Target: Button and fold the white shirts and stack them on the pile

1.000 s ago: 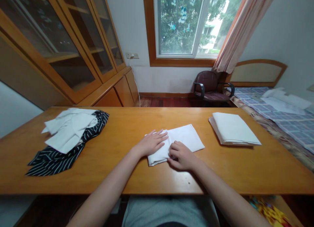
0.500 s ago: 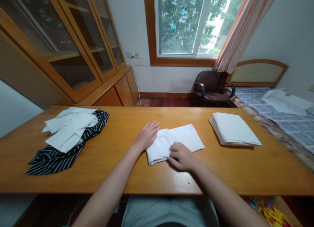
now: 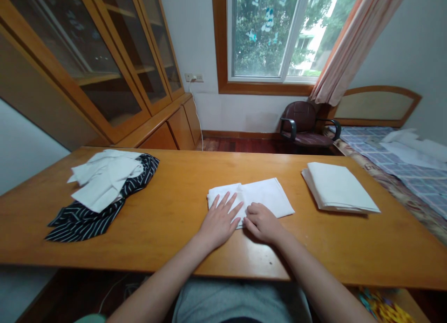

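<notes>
A folded white cloth (image 3: 268, 196) lies on the wooden table in front of me, its left part doubled over into a thicker layer. My left hand (image 3: 220, 220) rests flat on that left part, fingers spread and pointing away from me. Just to its right, my right hand (image 3: 262, 223) is closed, with curled fingers pressed on the cloth near its front edge, beside the fold. The fingertips of the right hand are partly hidden beneath it.
On the left of the table (image 3: 174, 178), crumpled white cloths (image 3: 104, 181) lie over a black-and-white striped cloth (image 3: 87, 225). A folded white stack (image 3: 344, 185) sits at the right. Beyond are a glass-door cabinet (image 3: 153, 108), an armchair (image 3: 302, 122) and a bed (image 3: 387, 148).
My left hand has moved from the cloth's left edge toward me and to the right, onto the folded part. The right hand stays in place. The view has shifted slightly.
</notes>
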Demonstrator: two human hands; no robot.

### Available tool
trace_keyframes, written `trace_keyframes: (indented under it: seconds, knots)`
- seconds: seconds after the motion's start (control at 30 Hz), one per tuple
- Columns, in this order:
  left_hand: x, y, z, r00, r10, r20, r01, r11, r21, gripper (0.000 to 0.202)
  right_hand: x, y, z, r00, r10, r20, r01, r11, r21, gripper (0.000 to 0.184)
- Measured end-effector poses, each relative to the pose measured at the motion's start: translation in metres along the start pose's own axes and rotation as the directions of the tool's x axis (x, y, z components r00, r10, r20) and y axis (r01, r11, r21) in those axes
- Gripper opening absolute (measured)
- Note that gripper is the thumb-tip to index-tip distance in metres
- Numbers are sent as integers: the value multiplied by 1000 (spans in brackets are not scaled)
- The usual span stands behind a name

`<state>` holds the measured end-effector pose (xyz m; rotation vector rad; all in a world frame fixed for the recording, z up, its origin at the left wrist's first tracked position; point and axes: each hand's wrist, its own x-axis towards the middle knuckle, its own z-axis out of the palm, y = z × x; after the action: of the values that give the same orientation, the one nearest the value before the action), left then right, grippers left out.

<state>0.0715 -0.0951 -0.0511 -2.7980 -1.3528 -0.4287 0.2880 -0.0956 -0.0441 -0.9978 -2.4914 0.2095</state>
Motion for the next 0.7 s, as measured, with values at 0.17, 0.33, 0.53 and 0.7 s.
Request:
trace_keyframes:
  seconds: [0.17, 0.33, 0.53, 0.7]
  knots:
    - [5, -11, -2, 999, 41, 9, -41, 999, 21, 49, -4, 9, 0, 979, 134, -154, -144, 988, -59, 44]
    - [10, -44, -13, 991, 99, 86, -100, 995, 12, 47, -15, 32, -7, 862, 343, -374, -378, 926, -21, 39]
    - [-2, -89, -11, 992, -119, -32, 116, 990, -80, 49, -17, 45, -5, 808, 451, -378, -459, 885, 75, 23]
    - [-9, -110, -5, 856, -473, -208, 382, 851, -361, 72, -16, 47, 1, 852, 423, -309, -415, 905, 95, 19]
